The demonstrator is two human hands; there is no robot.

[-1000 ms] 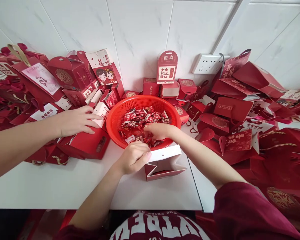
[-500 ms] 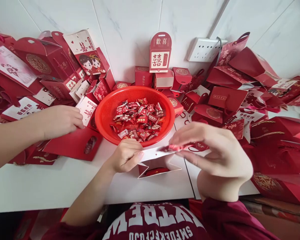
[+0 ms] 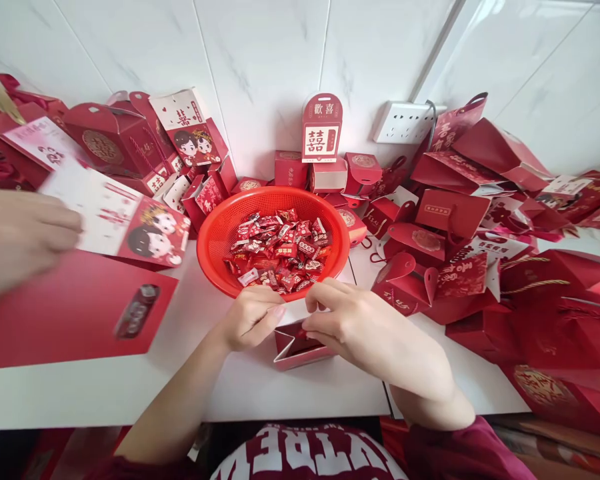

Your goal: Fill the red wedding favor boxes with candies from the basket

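Observation:
A small red paper bag (image 3: 307, 357) stands with its mouth open on the white table, just in front of a red plastic basket (image 3: 207, 267). Wrapped red candies (image 3: 280, 250) fill the middle of the basket. My left hand (image 3: 255, 317) pinches the bag's white upper edge on its left side. Over the bag's opening is my right hand (image 3: 353, 327), its bent fingertips reaching into the mouth; whatever they hold is hidden by the hand and the bag.
At the left, another person's hand (image 3: 25, 240) holds a white and red printed bag over a large red bag (image 3: 70, 313). Red gift boxes (image 3: 433, 243) crowd the right side. A white power strip (image 3: 403, 122) is on the wall.
My right hand has moved left and down to the bag's mouth; the candy seen in it is now hidden. The other person's hand has moved left with a printed bag, and the large red bag has shifted left.

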